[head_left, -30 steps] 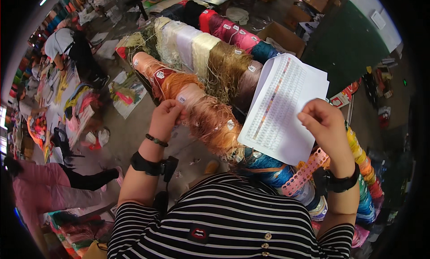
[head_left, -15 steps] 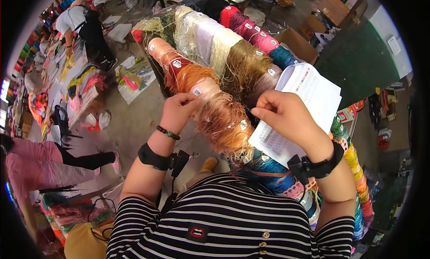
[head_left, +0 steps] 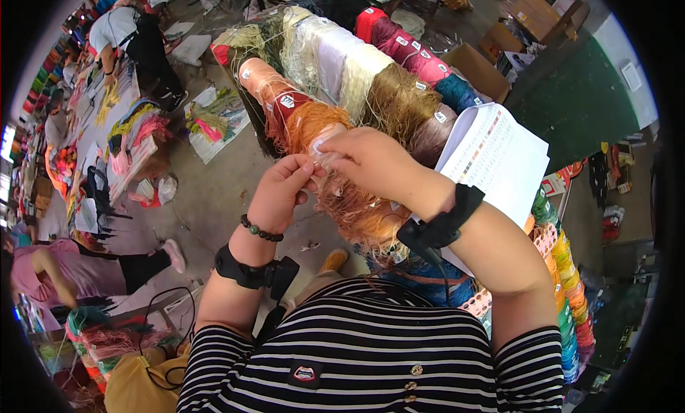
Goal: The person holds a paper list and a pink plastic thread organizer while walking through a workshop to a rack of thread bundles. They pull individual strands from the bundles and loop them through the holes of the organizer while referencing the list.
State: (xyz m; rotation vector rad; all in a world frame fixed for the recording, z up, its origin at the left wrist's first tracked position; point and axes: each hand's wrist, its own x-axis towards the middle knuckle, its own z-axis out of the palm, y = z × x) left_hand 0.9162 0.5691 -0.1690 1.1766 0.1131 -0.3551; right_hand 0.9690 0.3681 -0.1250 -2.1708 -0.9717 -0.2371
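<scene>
My left hand (head_left: 282,188) is closed in a pinch on pale pink thread (head_left: 320,172) at the near left side of a long row of thread skeins. From the right my right hand (head_left: 374,159) reaches across, its fingers bent and pressed together by a small white label (head_left: 318,146) on the same bundle. What exactly lies between the right fingertips is hidden. Orange skeins (head_left: 314,122) lie just beyond the hands, and tangled brownish-pink thread (head_left: 346,202) hangs below them. Printed paper sheets (head_left: 499,152) rest on the skeins behind my right forearm.
Cream, white and olive-brown skeins (head_left: 392,95) fill the neighbouring row, with red and pink ones (head_left: 410,52) past it. Yellow and green skeins (head_left: 564,259) stand at the right. A person in pink (head_left: 71,270) is at the left; another person (head_left: 135,45) bends over a far table. Cardboard boxes (head_left: 479,70) lie behind.
My right hand has moved left from beside the papers to the labelled pale pink bundle, meeting my left hand. The left hand stays pinched and has shifted slightly down. The person in pink has moved.
</scene>
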